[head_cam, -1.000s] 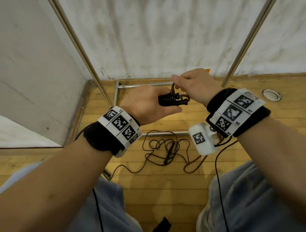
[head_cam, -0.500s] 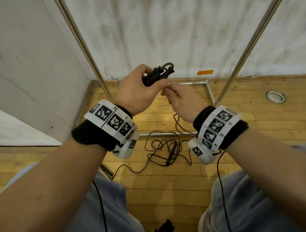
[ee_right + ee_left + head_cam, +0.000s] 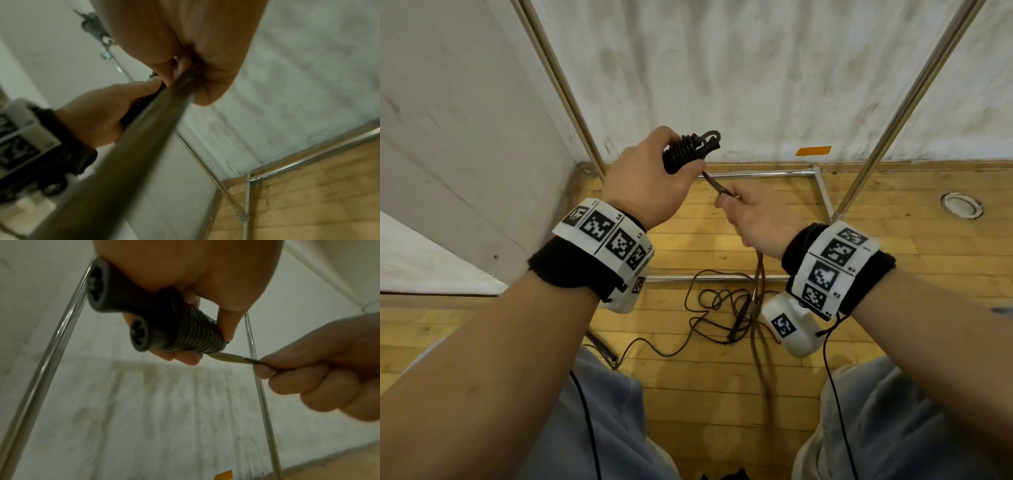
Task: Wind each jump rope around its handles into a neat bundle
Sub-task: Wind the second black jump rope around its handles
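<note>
Head view: left hand [image 3: 650,181] grips the handles [image 3: 690,152], coils wound around them. Just right of the handles, right hand [image 3: 753,219] pinches the taut rope [image 3: 714,181]. Another rope [image 3: 722,308] lies on the floor below.

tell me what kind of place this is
Probably a bare indoor recording corner, perhaps in a gym: a wooden plank floor, scuffed white walls, and a metal pole frame around the spot. A loose jump rope lies on the boards.
</note>
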`<state>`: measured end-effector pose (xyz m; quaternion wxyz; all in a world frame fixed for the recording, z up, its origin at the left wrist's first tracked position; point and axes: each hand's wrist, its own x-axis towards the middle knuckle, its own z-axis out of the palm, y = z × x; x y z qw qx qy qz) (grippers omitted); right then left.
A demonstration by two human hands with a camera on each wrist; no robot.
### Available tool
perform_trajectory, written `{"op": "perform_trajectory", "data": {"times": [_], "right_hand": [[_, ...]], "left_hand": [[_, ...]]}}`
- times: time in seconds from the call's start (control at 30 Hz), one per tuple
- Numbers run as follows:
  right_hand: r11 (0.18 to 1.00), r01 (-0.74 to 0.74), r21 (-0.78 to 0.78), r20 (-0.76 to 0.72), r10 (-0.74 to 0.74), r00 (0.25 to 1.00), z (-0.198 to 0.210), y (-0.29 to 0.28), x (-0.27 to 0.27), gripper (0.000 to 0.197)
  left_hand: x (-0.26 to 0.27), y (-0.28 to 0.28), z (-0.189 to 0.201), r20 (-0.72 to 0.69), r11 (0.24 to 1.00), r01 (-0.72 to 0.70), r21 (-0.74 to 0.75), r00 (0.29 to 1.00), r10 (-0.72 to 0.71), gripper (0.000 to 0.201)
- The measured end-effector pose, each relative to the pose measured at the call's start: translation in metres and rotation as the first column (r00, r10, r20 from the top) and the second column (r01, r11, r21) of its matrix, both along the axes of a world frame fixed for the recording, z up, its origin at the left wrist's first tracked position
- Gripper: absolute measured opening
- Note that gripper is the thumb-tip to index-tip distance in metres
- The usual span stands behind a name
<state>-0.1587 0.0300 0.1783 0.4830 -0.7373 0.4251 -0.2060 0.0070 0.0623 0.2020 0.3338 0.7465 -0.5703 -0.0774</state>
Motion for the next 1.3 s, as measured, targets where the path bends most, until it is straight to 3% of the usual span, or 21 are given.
{"op": "perform_trajectory", "data": {"times": [0.1,0.27,0.4,0.47,0.6,0.7,0.83,0.97,1.17,1.3], "right_hand": [[0.961,-0.102,-0.258,-0.228,0.042,0.973,-0.001,0.001,-0.002,0.017],[0.893,-0.279,-0.353,-0.441,0.104,0.891,0.005,0.002,-0.010,0.025],[0.807,-0.359,-0.469,-0.533,0.065,0.844,0.011,0.003,-0.018,0.020],[0.779,-0.344,-0.525,-0.497,0.047,0.866,0.017,-0.002,-0.021,0.022],[0.799,-0.301,-0.521,-0.413,0.072,0.908,0.021,-0.011,-0.026,0.022],[0.822,-0.258,-0.507,-0.331,0.091,0.939,0.022,-0.012,-0.028,0.023],[0.857,-0.208,-0.472,-0.245,0.099,0.964,0.024,-0.011,-0.028,0.022],[0.889,-0.169,-0.424,-0.220,0.080,0.972,0.024,-0.010,-0.024,0.022],[0.982,-0.005,-0.189,0.039,0.013,0.999,0.026,-0.021,-0.028,0.021],[0.985,-0.062,0.158,0.366,0.000,0.931,0.023,-0.026,-0.028,0.020]], "left_hand": [[0.005,-0.001,-0.011,0.155,0.996,0.012,0.089,0.988,-0.026,0.040],[0.011,-0.001,-0.020,0.294,0.979,-0.003,0.204,0.954,-0.058,0.041],[0.002,0.000,-0.024,0.347,0.933,0.071,0.354,0.916,-0.201,0.036],[-0.006,0.002,-0.023,0.357,0.914,0.125,0.387,0.893,-0.274,0.032],[-0.018,0.006,-0.020,0.313,0.866,0.275,0.419,0.851,-0.421,0.029],[-0.022,0.010,-0.016,0.282,0.846,0.359,0.394,0.829,-0.482,0.039],[-0.028,0.015,-0.012,0.272,0.859,0.389,0.331,0.833,-0.482,0.058],[-0.032,0.017,-0.013,0.247,0.873,0.386,0.298,0.852,-0.461,0.052],[-0.033,0.020,-0.009,0.100,0.893,0.377,0.244,0.907,-0.410,0.039],[-0.037,0.027,-0.001,-0.081,0.902,0.405,0.146,0.914,-0.397,0.025]]}}
